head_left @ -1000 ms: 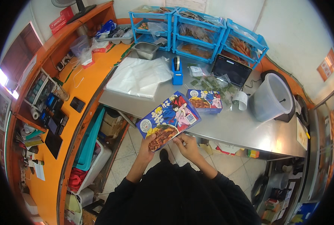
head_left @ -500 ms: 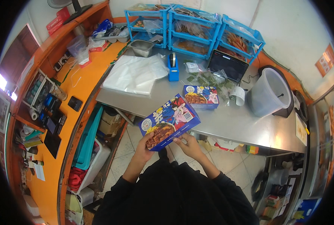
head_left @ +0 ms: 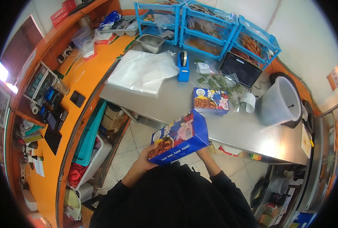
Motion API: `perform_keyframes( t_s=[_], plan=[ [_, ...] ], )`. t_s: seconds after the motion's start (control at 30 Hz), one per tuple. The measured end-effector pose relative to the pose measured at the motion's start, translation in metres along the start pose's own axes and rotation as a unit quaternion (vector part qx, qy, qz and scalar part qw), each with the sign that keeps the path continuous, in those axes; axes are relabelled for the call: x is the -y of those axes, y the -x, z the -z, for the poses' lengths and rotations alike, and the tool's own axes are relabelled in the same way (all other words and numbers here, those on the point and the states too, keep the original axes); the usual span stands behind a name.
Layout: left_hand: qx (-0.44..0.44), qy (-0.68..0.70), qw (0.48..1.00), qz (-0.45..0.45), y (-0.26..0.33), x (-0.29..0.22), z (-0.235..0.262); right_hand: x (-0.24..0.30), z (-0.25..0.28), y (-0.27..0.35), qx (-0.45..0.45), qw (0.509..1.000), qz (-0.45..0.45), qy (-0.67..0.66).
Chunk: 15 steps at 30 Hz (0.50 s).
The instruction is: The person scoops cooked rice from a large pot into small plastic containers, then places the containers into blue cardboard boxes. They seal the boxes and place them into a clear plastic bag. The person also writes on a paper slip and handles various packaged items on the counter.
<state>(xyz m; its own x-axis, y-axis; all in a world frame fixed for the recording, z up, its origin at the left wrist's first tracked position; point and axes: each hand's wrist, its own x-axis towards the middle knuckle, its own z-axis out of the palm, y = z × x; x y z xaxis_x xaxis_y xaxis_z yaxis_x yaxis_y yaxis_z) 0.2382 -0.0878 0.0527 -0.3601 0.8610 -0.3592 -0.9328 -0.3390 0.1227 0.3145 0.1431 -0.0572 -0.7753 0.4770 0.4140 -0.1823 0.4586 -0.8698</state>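
Observation:
A blue food box (head_left: 180,138) with a picture of a meat dish is held over my lap, tilted so its front side panel faces me. My left hand (head_left: 145,160) grips its left end, thumb on the picture side. My right hand (head_left: 203,152) is at the box's right end, its fingers hidden behind the carton. A second, similar blue box (head_left: 210,101) lies on the steel table (head_left: 229,129), just beyond the held one.
Clear plastic bags (head_left: 140,70) and a blue tape dispenser (head_left: 183,68) are on the table. Bagged green leaves (head_left: 220,83), a dark tablet (head_left: 240,69) and a translucent bucket (head_left: 279,100) stand further right. Blue racks (head_left: 205,32) line the back; an orange counter (head_left: 72,110) runs along the left.
The box has tipped, so its side panel now shows more and its top less. My right hand has slipped from the near edge to behind the box. The view has shifted slightly.

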Motion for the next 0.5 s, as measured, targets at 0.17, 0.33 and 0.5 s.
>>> perform_keyframes(
  t_s=[0.17, 0.33, 0.5],
  plan=[
    [-0.062, -0.024, 0.994, -0.085, -0.031, -0.012, 0.007, 0.036, -0.019, -0.036, -0.013, 0.899, -0.285, -0.333],
    [-0.137, -0.326, 0.919, -0.177, -0.083, -0.046, 0.040, 0.074, -0.064, -0.072, -0.079, 0.839, -0.450, -0.294],
    [-0.102, -0.549, 0.826, 0.071, -0.090, -0.145, 0.031, 0.055, -0.099, -0.126, -0.121, 0.869, -0.437, -0.200]
  ],
)
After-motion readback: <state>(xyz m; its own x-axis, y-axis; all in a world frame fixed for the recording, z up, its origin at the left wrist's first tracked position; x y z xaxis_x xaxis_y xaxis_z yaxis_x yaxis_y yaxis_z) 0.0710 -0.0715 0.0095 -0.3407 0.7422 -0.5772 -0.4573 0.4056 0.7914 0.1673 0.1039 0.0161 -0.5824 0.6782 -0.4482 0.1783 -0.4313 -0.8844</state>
